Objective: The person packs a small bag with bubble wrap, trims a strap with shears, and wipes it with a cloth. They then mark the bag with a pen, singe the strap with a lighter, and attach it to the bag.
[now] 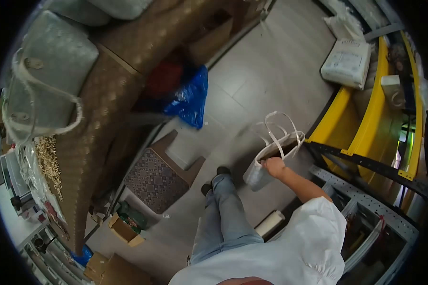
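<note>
My right hand (273, 167) is closed on the rim of a pale silvery tote bag (257, 176), just below its opening. The bag hangs to the right of my legs, with its light strap handles (279, 124) standing loosely above the opening. Its brown inside shows in part, but what it may contain is hidden. Another silvery bag (57, 64) with thick rope handles rests on the brown-covered table at the upper left. My left hand is out of the picture.
A stool with a patterned top (156, 183) stands left of my feet. A blue plastic bag (191, 102) sticks out from under the table (114, 66). Yellow-and-black shelving (366, 123) lines the right side, with a white package (346, 62) beside it. An opened cardboard box (123, 230) lies lower left.
</note>
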Demonstrator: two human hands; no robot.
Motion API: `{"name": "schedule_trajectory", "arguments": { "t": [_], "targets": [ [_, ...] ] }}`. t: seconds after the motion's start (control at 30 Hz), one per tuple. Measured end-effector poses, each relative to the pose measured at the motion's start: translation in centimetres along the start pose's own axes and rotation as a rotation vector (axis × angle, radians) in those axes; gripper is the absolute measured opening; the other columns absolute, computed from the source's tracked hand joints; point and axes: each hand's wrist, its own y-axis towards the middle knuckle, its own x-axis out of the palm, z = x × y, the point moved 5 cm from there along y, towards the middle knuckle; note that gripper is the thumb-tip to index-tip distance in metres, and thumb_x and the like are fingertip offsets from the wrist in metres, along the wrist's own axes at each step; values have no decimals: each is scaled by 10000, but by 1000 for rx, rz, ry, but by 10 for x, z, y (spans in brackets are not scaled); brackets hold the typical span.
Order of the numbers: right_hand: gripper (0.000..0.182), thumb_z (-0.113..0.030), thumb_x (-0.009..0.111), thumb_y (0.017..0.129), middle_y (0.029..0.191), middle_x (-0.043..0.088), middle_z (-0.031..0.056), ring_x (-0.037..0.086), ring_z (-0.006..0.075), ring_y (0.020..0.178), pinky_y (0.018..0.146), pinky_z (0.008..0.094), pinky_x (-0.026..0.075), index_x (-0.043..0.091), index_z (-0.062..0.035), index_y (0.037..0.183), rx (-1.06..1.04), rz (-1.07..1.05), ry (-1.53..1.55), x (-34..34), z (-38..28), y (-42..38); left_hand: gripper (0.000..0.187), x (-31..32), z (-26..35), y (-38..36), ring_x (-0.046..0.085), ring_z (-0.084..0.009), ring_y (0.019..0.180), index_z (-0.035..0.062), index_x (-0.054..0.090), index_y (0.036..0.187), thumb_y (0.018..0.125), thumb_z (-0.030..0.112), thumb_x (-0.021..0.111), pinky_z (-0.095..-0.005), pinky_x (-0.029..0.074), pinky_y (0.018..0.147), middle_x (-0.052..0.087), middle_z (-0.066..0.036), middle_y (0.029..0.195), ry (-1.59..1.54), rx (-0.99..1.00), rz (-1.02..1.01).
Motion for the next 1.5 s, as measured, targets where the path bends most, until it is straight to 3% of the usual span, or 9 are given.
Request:
{"name": "schedule_trajectory", "arguments": {
  "t": [0.37, 0.67, 0.9, 1.03, 1.13, 1.23, 1.3, 1.37, 1.5],
  "targets": [
    [57, -98, 465, 790, 682, 594, 75, 617, 261, 687, 597, 379, 486, 521, -104, 790, -111, 811, -470, -473, -62, -189, 353, -60, -2, -75, 604, -352, 891, -13, 593, 1039, 784, 230, 616, -431, 490, 739, 609, -198, 1018, -241, 100, 173],
    [106, -117, 519, 761, 757, 620, 62, 612, 262, 762, 629, 393, 461, 592, -117, 837, -266, 791, -808, -689, -8, -82, 337, -53, 56, -104, 605, -350, 888, -13, 596, 1031, 793, 226, 606, -431, 490, 736, 610, -197, 1012, -360, -13, 208],
    [43, -163, 539, 736, 792, 552, 5, 547, 147, 857, 794, 323, 374, 577, -156, 756, -477, 758, -1155, -726, 71, 24, 325, -35, 96, -147, 605, -349, 886, -12, 598, 1024, 800, 224, 598, -431, 490, 733, 611, -197, 1008, -403, -161, 187],
    [143, -161, 517, 755, 1194, 500, 63, 456, 179, 1100, 854, 326, 389, 612, -120, 854, -441, 1113, -1145, -757, 111, 40, 319, -12, 103, -179, 605, -349, 884, -12, 599, 1021, 804, 222, 593, -431, 491, 732, 612, -196, 1006, -449, -267, 182],
    [357, -92, 463, 803, 1329, 390, 125, 566, 293, 986, 736, 410, 486, 505, -82, 1158, 132, 1073, -782, -777, 161, 70, 314, 30, 104, -220, 605, -348, 884, -11, 600, 1018, 807, 221, 590, -432, 491, 731, 612, -196, 1004, -509, -377, 150],
    [441, -55, 413, 833, 1271, 435, 188, 561, 385, 942, 752, 438, 471, 393, -125, 1268, 126, 1179, -211, -764, 168, 63, 310, 101, 111, -294, 605, -348, 883, -11, 601, 1016, 810, 220, 586, -432, 491, 730, 613, -196, 1002, -635, -577, 101],
    [354, -199, 451, 878, 1074, 577, 223, 571, 370, 944, 791, 441, 444, 461, -71, 1208, 15, 1175, 447, -748, 159, 54, 307, 152, 120, -357, 606, -347, 882, -11, 602, 1014, 812, 219, 584, -432, 491, 729, 613, -195, 1001, -739, -754, 70],
    [392, -270, 480, 871, 1065, 589, 219, 568, 364, 957, 807, 437, 438, 514, 14, 1139, 282, 1253, 469, -702, 164, 63, 304, 195, 141, -416, 606, -347, 881, -11, 603, 1012, 814, 218, 582, -432, 491, 728, 613, -195, 1000, -837, -915, 34],
    [367, -161, 532, 820, 1105, 561, 252, 576, 359, 946, 810, 428, 462, 536, 56, 1117, 54, 994, -149, -528, 116, 153, 231, 137, 91, -411, 598, -341, 822, 32, 619, 884, 872, 144, 417, -433, 481, 684, 611, -174, 885, -793, -900, 283]
  ]
}}
